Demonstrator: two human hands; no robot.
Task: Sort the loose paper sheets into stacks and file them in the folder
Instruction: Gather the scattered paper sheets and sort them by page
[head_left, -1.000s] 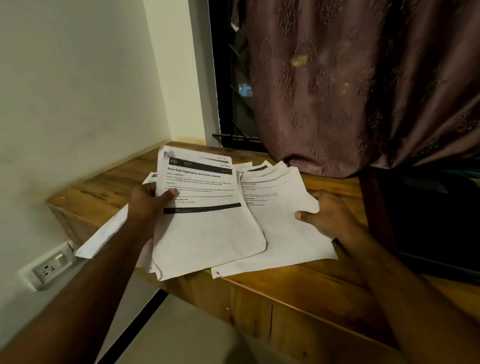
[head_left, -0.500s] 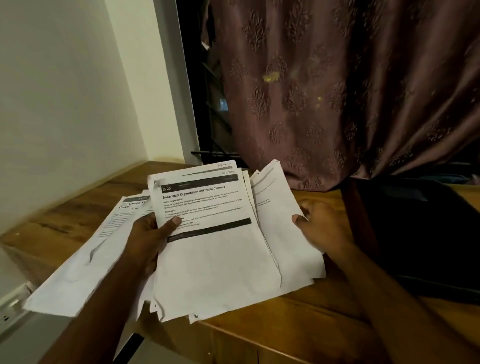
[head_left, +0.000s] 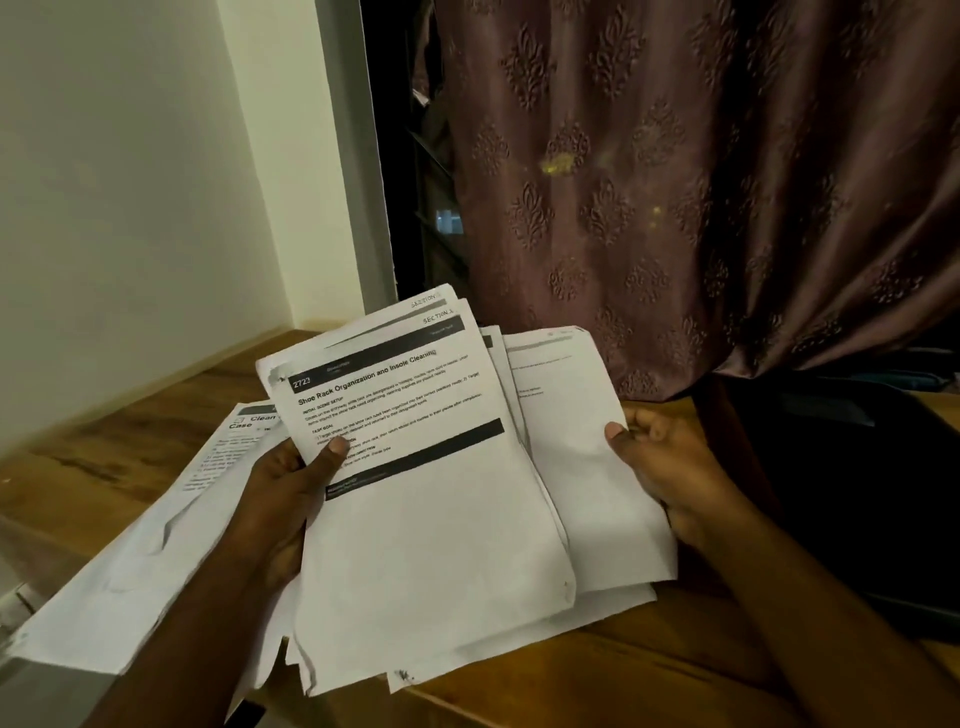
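Observation:
A bundle of white printed paper sheets (head_left: 431, 545) is held tilted up off the wooden table. The top sheet has black bars and the heading "Shoe Rack Organization and Insole Cleaning". My left hand (head_left: 291, 483) grips the bundle's left edge, thumb on the top sheet. My right hand (head_left: 665, 467) holds the right-hand sheets (head_left: 587, 467), thumb on top. More sheets (head_left: 156, 551) fan out to the lower left under my left arm. A dark folder (head_left: 852, 499) lies on the table at the right, partly hidden by my right arm.
The wooden table (head_left: 597, 670) runs along a cream wall (head_left: 130, 208) at the left. A mauve patterned curtain (head_left: 701, 182) hangs behind, beside a dark window opening (head_left: 415, 208). The table's front edge is near the bottom of the view.
Both hands have lifted the sheets off the table and drawn them closer and more upright. The view has shifted closer in; the wall socket at lower left is out of sight.

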